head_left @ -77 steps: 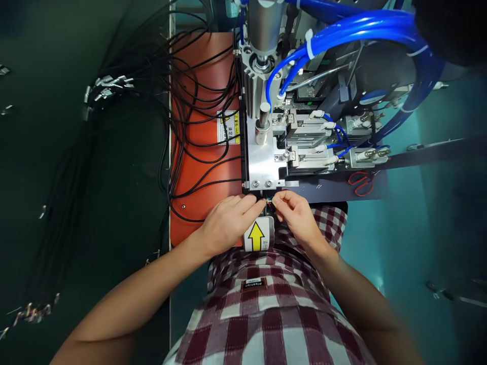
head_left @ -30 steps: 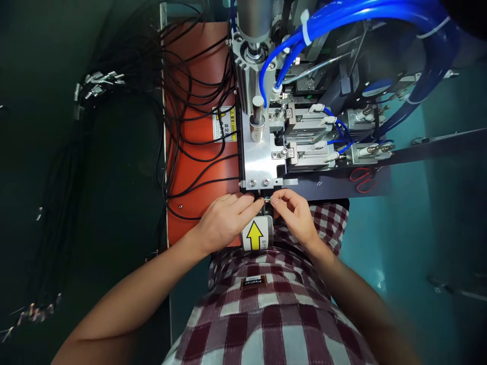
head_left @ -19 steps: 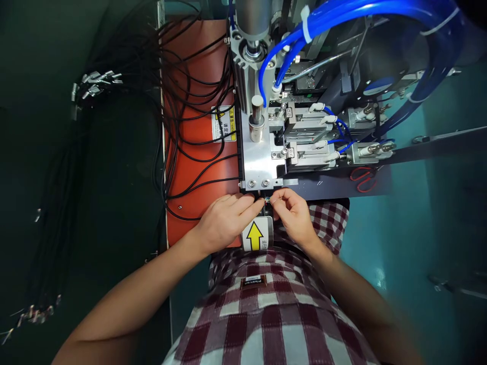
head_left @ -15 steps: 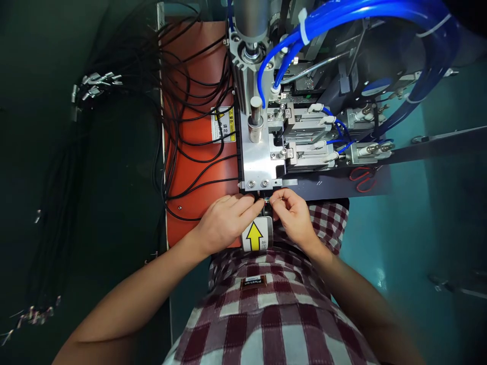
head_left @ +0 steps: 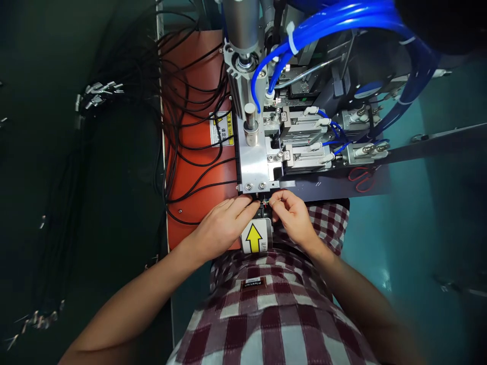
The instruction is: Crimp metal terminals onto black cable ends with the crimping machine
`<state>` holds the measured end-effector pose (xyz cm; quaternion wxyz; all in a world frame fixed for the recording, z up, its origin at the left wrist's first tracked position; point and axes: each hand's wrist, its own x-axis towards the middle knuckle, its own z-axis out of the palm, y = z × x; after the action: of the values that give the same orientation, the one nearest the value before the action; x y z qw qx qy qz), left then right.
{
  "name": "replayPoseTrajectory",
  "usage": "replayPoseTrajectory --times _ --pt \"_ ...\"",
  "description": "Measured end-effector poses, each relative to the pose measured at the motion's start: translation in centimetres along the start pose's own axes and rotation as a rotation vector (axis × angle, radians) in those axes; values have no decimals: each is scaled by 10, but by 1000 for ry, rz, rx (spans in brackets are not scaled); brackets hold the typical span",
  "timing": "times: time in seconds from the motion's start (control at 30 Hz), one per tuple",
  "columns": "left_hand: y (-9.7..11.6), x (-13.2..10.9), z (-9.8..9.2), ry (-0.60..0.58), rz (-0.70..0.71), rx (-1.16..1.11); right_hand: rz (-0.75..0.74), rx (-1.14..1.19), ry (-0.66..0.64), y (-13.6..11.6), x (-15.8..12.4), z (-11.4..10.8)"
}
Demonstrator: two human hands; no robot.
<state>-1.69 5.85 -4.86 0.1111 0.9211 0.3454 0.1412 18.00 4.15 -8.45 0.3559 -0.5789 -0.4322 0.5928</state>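
Both my hands meet at the near end of a metal machine (head_left: 254,165), just under its front block. A tiny bunch of thin coloured wires (head_left: 265,203) shows between my fingertips. My left hand (head_left: 222,223) reaches in from the left, fingers pressed together at the left side of the wires. On the other side, my right hand (head_left: 292,215) pinches the wires' right end between thumb and forefinger, its other fingers curled. The exact grip of both hands is partly hidden by my fingers. A label with a yellow arrow (head_left: 254,237) lies just below them.
Several black cables (head_left: 190,190) run across an orange-red panel (head_left: 205,203) into the machine's left side. Bundled cables with silvery ends (head_left: 101,94) hang at the left. Blue air hoses (head_left: 342,25) arch over metal cylinders (head_left: 304,154). Red-handled scissors (head_left: 361,179) lie at the right.
The camera view has shifted slightly, so the machine appears a little further left. My hands stay at the same place; the coloured wires between my fingertips look more spread, with red showing.
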Motion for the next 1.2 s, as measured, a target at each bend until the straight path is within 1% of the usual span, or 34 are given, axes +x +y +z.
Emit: replayPoseTrajectory --times 0.07,0.17,0.23,0.33,0.43,0.5,0.6,0.7,0.77,0.9,0.97,1.2 --pt "-1 0 0 0 12 -6 4 9 -1 0 0 0" --pt "0 2 -2 9 19 78 8 16 -5 1 0 0" --pt "5 4 -5 18 5 170 7 18 -7 1 0 0" --pt "19 5 -8 5 -40 270 8 28 -13 1 0 0" --pt "31 2 -5 -53 -92 248 12 52 -19 0 1 0" --pt "35 -2 -1 -69 -120 201 19 59 -16 -1 2 0" --pt "34 -7 6 -43 -138 157 35 44 -10 -3 3 -1" --pt "31 -8 8 -43 -148 149 41 25 -11 -5 2 -2" --pt "30 -8 7 -42 -146 149 14 -7 11 -5 0 -2" --pt "29 -7 6 -21 -129 149 -107 -78 129 -3 -4 2" --pt "28 -7 6 -15 -128 149 -153 -100 161 -3 -4 5" --pt "28 -6 7 -16 -139 144 -240 -182 156 0 -2 7"
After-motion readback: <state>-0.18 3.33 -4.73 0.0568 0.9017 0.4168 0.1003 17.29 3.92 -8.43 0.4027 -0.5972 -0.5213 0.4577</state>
